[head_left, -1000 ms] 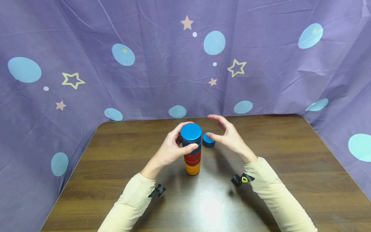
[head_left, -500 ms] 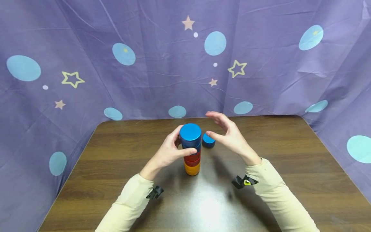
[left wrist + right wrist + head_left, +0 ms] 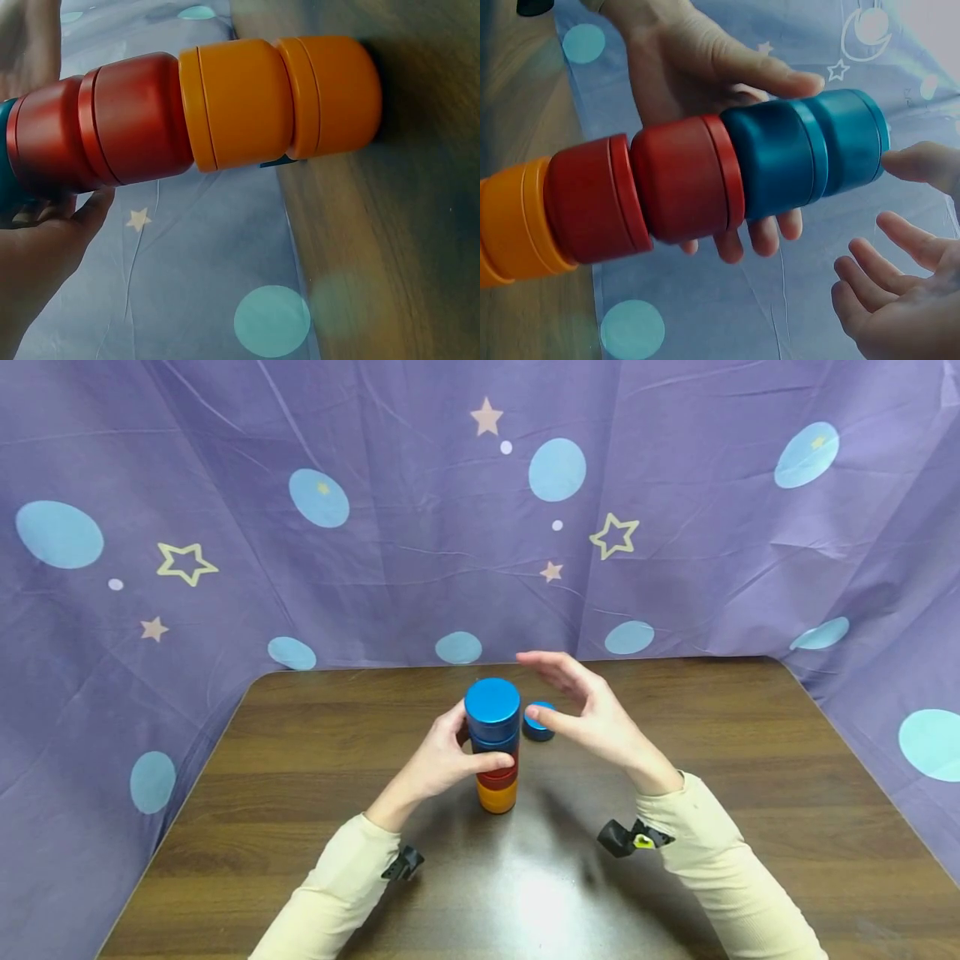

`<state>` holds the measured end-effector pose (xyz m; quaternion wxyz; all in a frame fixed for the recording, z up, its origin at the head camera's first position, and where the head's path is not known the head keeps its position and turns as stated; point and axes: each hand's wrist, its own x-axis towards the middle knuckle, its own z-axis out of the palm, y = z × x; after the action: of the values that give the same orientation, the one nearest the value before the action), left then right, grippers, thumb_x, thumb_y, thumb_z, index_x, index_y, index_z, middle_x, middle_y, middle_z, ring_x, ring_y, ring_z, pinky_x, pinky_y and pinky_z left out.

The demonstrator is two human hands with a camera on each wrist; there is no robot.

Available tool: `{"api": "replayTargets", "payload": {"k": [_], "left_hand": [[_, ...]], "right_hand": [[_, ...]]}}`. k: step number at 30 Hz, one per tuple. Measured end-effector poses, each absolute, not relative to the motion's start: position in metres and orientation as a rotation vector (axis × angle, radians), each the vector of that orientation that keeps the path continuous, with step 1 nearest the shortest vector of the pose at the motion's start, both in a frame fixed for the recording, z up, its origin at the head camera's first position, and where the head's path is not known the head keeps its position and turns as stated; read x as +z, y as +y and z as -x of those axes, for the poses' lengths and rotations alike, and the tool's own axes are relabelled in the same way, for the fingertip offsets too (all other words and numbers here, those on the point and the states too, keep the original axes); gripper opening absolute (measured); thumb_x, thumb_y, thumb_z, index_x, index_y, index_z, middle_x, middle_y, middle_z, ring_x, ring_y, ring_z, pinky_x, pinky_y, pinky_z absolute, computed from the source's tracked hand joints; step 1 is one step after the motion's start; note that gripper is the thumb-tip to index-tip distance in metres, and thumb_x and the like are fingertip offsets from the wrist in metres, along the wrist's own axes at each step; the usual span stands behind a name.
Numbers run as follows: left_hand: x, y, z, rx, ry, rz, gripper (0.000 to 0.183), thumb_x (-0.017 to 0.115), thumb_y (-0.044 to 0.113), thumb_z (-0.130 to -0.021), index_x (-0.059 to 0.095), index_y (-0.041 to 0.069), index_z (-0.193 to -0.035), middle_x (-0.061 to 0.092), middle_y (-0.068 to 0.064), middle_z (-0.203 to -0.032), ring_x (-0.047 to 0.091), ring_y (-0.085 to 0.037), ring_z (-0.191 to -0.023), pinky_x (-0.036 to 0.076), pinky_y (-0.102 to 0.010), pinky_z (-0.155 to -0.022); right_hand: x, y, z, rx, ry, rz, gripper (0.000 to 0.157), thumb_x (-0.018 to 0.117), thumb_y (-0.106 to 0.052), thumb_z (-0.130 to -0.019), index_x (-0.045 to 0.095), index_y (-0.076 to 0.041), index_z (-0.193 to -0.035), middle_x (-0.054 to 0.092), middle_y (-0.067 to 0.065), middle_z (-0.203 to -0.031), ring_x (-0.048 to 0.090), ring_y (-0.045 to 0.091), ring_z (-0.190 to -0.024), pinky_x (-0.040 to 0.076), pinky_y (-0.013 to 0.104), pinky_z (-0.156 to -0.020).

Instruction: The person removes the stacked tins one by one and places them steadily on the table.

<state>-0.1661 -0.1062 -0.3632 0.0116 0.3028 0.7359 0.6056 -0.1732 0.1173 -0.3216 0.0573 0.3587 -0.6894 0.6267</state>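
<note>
A tall upright stack of small rounded canisters stands on the table, with orange canisters (image 3: pixel 247 101) at the bottom, red canisters (image 3: pixel 682 180) in the middle and blue canisters (image 3: pixel 492 702) on top. My left hand (image 3: pixel 438 764) is loosely around the stack, its thumb stretched across the front at the red part and its fingers behind. In the right wrist view, those fingertips show past the far side of the stack. My right hand (image 3: pixel 603 722) is raised to the right of the top, thumb and fingers spread, holding nothing.
Another blue canister (image 3: pixel 537 733) stands on the table just behind and right of the stack, partly covered by the right thumb. The brown wooden table (image 3: pixel 300 752) ends at a purple patterned curtain (image 3: pixel 405 527). Black cameras sit on both wrists.
My left hand has slid down the stack, its thumb going from the blue part to the red. My right hand has shifted slightly, its fingertips moving left. The stack stays in place.
</note>
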Motion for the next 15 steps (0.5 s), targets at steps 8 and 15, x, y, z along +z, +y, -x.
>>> {"api": "replayTargets", "payload": {"k": [8,15], "left_hand": [[-0.362,-0.107,0.164,1.888,2.288,-0.911,0.064,0.08,0.03,-0.081,0.053,-0.001,-0.13,0.062,-0.013,-0.12,0.06,-0.026,-0.108,0.047,-0.041,-0.094],[-0.362,-0.107,0.165,1.867,2.297,-0.918,0.06,0.08,0.017,-0.081,0.053,0.0,-0.131,0.062,-0.012,-0.121,0.06,-0.025,-0.107,0.048,-0.04,-0.093]], "right_hand": [[-0.323,0.111,0.173,1.997,-2.044,-1.225,0.055,0.068,0.007,-0.084,0.046,0.007,-0.134,0.051,0.015,-0.136,0.044,0.028,-0.13,0.031,0.041,-0.109],[-0.326,0.102,0.174,1.952,-2.134,-1.244,0.06,0.071,0.001,-0.084,0.044,0.004,-0.138,0.049,0.011,-0.14,0.046,0.023,-0.129,0.032,0.039,-0.109]]}}
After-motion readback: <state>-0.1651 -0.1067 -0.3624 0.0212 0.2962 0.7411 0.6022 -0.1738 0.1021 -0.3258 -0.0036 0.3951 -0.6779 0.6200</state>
